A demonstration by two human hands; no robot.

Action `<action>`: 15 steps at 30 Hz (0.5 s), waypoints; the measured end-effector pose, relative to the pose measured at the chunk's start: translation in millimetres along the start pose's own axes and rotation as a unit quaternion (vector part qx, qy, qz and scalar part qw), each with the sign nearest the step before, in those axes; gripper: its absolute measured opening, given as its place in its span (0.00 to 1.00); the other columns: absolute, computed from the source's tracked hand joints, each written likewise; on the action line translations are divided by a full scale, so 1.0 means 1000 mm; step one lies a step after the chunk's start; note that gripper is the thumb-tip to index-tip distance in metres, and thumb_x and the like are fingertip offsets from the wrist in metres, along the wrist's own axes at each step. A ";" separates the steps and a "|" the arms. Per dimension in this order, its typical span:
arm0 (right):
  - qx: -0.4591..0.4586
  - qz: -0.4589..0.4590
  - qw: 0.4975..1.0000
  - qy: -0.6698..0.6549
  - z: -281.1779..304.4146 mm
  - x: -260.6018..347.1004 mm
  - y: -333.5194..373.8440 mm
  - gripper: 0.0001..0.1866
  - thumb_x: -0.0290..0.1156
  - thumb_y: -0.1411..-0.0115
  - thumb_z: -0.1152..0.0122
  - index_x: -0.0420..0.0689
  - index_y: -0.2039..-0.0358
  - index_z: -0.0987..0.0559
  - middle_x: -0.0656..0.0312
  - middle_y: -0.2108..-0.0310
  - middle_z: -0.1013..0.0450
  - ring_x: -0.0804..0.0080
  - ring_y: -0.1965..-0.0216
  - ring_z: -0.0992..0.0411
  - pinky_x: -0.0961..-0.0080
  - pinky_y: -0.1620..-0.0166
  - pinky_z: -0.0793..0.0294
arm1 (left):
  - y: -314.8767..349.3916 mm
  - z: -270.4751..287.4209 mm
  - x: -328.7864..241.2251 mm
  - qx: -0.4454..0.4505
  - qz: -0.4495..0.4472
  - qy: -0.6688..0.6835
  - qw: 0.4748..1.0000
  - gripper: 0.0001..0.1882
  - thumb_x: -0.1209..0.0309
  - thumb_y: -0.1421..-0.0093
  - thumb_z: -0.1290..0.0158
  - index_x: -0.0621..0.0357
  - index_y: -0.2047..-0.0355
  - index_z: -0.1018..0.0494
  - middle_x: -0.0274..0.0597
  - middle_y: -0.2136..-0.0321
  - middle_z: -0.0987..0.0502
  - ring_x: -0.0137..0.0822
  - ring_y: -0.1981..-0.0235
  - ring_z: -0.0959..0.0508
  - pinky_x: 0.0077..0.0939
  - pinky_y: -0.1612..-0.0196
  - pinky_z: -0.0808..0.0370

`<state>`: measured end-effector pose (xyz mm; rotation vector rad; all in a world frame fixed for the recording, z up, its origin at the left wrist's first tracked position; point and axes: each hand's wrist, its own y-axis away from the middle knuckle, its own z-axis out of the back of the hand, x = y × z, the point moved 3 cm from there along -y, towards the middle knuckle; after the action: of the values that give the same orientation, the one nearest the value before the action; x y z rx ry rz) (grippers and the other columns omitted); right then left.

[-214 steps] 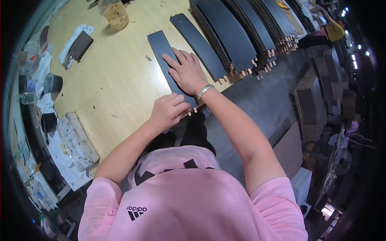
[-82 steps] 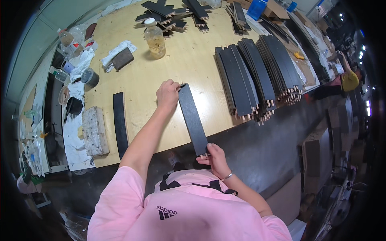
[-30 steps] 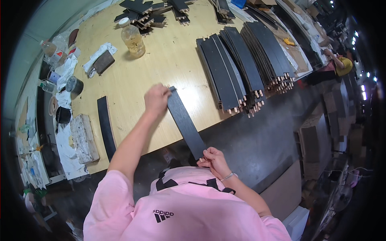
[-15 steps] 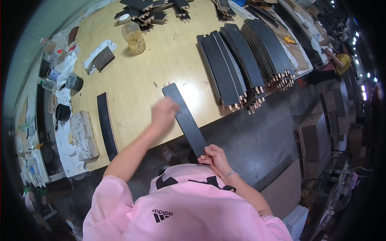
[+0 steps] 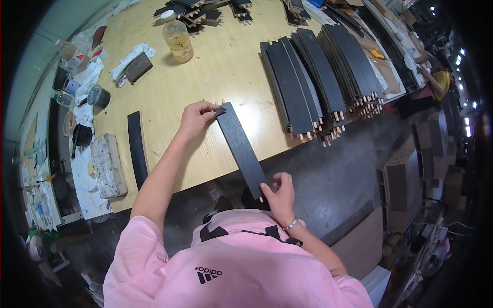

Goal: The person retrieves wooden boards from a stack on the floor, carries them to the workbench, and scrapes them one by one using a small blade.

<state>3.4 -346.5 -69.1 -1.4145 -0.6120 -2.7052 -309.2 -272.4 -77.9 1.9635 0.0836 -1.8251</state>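
A long dark slat (image 5: 240, 149) lies aslant at the table's front edge, its near end sticking out past it. Small wooden dowels stick out of its ends. At the slat's far end, my left hand (image 5: 197, 120) pinches a small dark flat piece (image 5: 220, 111) that looks like sandpaper, touching the slat's left edge. Beside the near end is my right hand (image 5: 280, 197), its thumb against the slat's corner and its raised fingers apart, off the slat. Another narrow dark curved strip (image 5: 136, 151) rests on the table to the left of my left forearm.
Stacks of dark dowelled slats (image 5: 295, 84) stand on the right of the table (image 5: 169, 97). More slats (image 5: 192, 15) lie in a loose heap at the back. A jar (image 5: 177, 41), a brown block (image 5: 138, 68) and a wrapped block (image 5: 108, 167) are on the left. A person (image 5: 439, 82) is far right.
My left hand has moved from over the slat to its far left edge, and the dark piece now shows. My right hand's fingers have lifted and spread from the near end.
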 end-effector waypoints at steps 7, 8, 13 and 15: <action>-0.021 0.334 0.919 0.208 -0.024 0.075 -0.039 0.39 0.38 0.53 0.28 0.37 0.44 0.34 0.45 0.44 0.38 0.48 0.43 0.40 0.56 0.41 0.39 | -0.008 0.005 0.035 -0.048 -0.061 0.076 0.994 0.08 0.85 0.43 0.47 0.67 0.63 0.21 0.38 0.73 0.26 0.28 0.70 0.24 0.20 0.64 0.24; -0.023 0.336 0.919 0.208 -0.030 0.082 -0.050 0.39 0.38 0.53 0.28 0.37 0.44 0.34 0.45 0.44 0.38 0.48 0.43 0.40 0.56 0.41 0.39 | -0.012 0.005 0.036 -0.065 -0.100 0.060 0.991 0.07 0.82 0.43 0.44 0.64 0.64 0.20 0.38 0.73 0.24 0.29 0.70 0.23 0.22 0.65 0.25; 0.007 0.361 0.881 0.306 -0.060 0.073 -0.093 0.43 0.49 0.48 0.36 0.37 0.38 0.38 0.44 0.38 0.42 0.48 0.38 0.43 0.51 0.35 0.49 | 0.007 0.004 0.033 -0.168 -0.155 -0.217 0.949 0.06 0.72 0.48 0.39 0.53 0.68 0.18 0.37 0.74 0.23 0.34 0.71 0.22 0.26 0.67 0.26; 0.009 0.353 0.883 0.308 -0.060 0.065 -0.095 0.44 0.51 0.47 0.38 0.39 0.36 0.40 0.47 0.36 0.43 0.49 0.36 0.44 0.50 0.34 0.51 | 0.014 0.002 0.031 -0.166 -0.177 -0.263 0.934 0.05 0.70 0.49 0.39 0.51 0.70 0.18 0.36 0.74 0.23 0.37 0.72 0.22 0.27 0.67 0.27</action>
<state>-101.1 -270.5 -79.3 -0.5184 -0.0414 -2.2955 -302.4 -293.8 -103.5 1.2381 0.5659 -2.3249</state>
